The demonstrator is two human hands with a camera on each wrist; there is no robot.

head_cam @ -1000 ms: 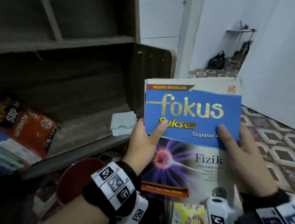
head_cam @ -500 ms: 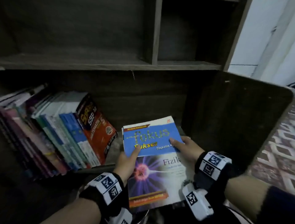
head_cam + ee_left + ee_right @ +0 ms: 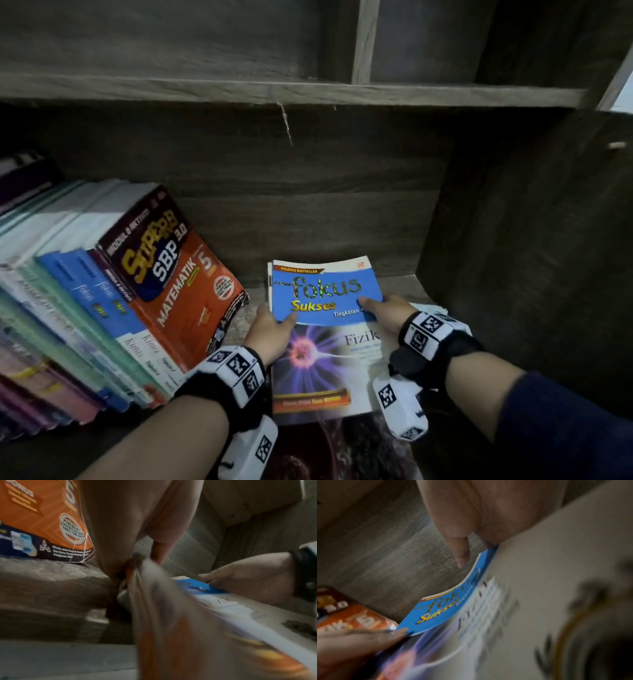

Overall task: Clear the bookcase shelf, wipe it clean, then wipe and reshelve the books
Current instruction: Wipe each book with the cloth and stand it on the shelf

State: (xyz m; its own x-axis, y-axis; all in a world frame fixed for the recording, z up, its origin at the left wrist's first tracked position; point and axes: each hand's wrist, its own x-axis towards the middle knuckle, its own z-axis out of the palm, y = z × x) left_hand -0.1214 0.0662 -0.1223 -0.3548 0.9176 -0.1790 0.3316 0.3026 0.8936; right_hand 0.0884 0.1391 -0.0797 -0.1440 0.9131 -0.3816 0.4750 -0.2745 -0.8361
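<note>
I hold the Fokus Sukses Fizik book (image 3: 325, 329) face up by its two long edges, its top end reaching in over the wooden shelf board (image 3: 255, 308) and its bottom end sticking out past the shelf's front edge toward me. My left hand (image 3: 270, 334) grips the left edge, thumb laid on the blue title band and fingers curled underneath. My right hand (image 3: 385, 313) grips the right edge the same way, thumb on the blue band by the word "Tingkatan". The right wrist view shows that corner of the cover bowing upward near my thumb. Just left of the book, with a strip of bare shelf between, a row of books (image 3: 68, 308) leans to the left; the nearest is the orange Superb SBP Matematik workbook (image 3: 174, 291), its lower corner resting on the shelf close to my left hand. A light cloth (image 3: 433, 310) peeks out from behind my right wrist. To the right stands the bookcase's dark side panel (image 3: 531, 257).
</note>
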